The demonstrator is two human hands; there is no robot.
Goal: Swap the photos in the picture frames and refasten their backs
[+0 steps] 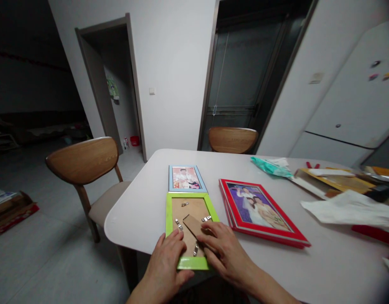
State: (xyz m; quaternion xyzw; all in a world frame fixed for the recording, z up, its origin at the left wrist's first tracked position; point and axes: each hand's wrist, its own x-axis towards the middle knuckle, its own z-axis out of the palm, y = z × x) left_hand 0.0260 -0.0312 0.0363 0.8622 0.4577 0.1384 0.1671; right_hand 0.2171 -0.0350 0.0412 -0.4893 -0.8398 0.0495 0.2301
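A lime-green picture frame (194,263) lies back side up at the table's near edge. Its brown backing board (194,203) carries several small metal clips (179,224) and a slanting stand leg (190,223). My left hand (166,266) grips the frame's lower left side, fingertips on the board and thumb by the bottom edge. Across the lower right side bends my right hand (226,249), its fingers beside a metal clip (206,218) and over the lower end of the leg. Just beyond the green frame, a light-blue picture frame (170,179) lies face up.
Red picture frames (267,237) are stacked on the right, the top one showing a couple's photo. Farther right lie a teal-and-white wrapper (270,166), white paper (349,207) and cardboard packaging (336,180). Wooden chairs (83,160) stand at the left and far sides of the white table (134,211).
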